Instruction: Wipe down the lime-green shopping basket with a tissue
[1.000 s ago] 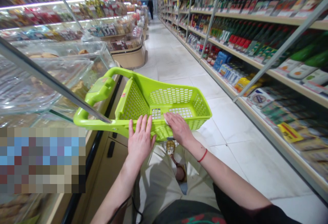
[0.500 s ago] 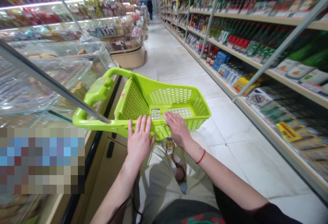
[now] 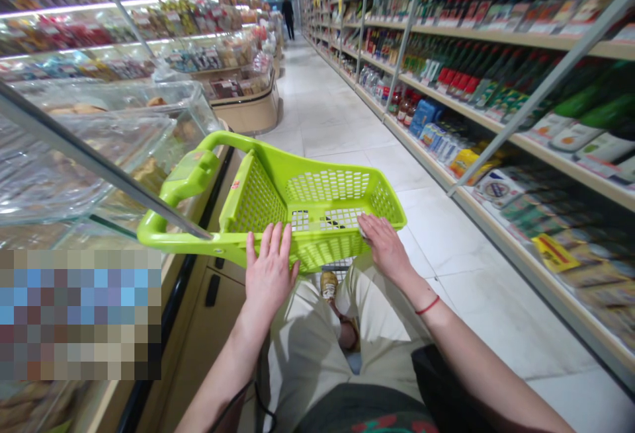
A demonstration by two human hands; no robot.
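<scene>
A lime-green plastic shopping basket (image 3: 278, 188) sits in front of me, tilted, its long handle (image 3: 186, 178) stretching up to the left. My left hand (image 3: 269, 271) lies flat against the basket's near wall with fingers stretched out. My right hand (image 3: 384, 244) rests flat on the near right rim, fingers extended, with a small white bit showing under the fingertips. A red cord circles my right wrist (image 3: 426, 305). The basket's inside looks bare.
Clear-lidded food bins (image 3: 99, 135) on a wooden counter run along the left. Shelves of bottles and packets (image 3: 496, 76) line the right. A white tiled aisle (image 3: 337, 109) stretches ahead, with a person (image 3: 287, 15) far down it.
My right hand has slid from the middle of the basket's near edge to its right end. The left hand and the basket have stayed about where they were.
</scene>
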